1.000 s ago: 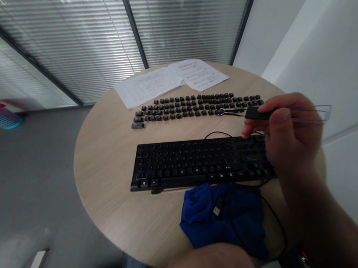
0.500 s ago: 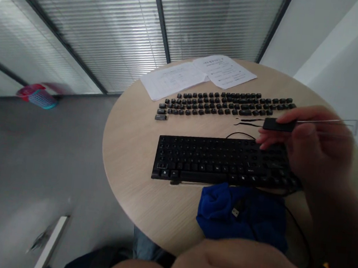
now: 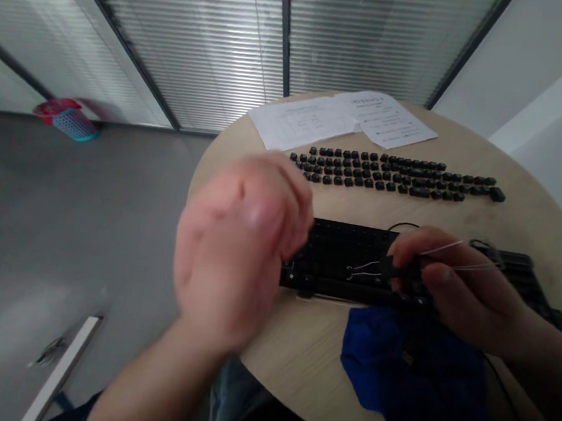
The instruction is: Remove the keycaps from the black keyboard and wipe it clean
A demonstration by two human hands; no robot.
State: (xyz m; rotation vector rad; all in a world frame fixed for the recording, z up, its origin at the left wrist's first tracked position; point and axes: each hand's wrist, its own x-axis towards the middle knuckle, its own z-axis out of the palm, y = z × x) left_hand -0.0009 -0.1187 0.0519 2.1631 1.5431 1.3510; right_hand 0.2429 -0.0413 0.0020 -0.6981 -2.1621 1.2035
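- The left hand (image 3: 236, 253) is now raised in front of the left end of the keyboard (image 3: 342, 244); half a second ago it was low, at the bottom edge of the view. The right hand (image 3: 458, 293) has come down with the keycap puller (image 3: 402, 271), from above the right end of the keyboard to its front rows.
- The right thumb and fingers are pinching the black handle of the puller firmly. The left hand is blurred and showing its back, so I cannot tell whether it is closed on anything.
- The puller is hanging just over the bare keyboard, near the middle. Its long axis is lying almost level, along the keyboard, with the wire loops pointing left and the thin clear end pointing right.
- In my judgement, the quickly moving left hand is covering the left keys and could bump the wire tips, so they may scrape a switch.
- The cable (image 3: 402, 225) is curling behind the keyboard, and a sleeve could be catching it and shifting the loose keycaps (image 3: 395, 175) set in rows behind.
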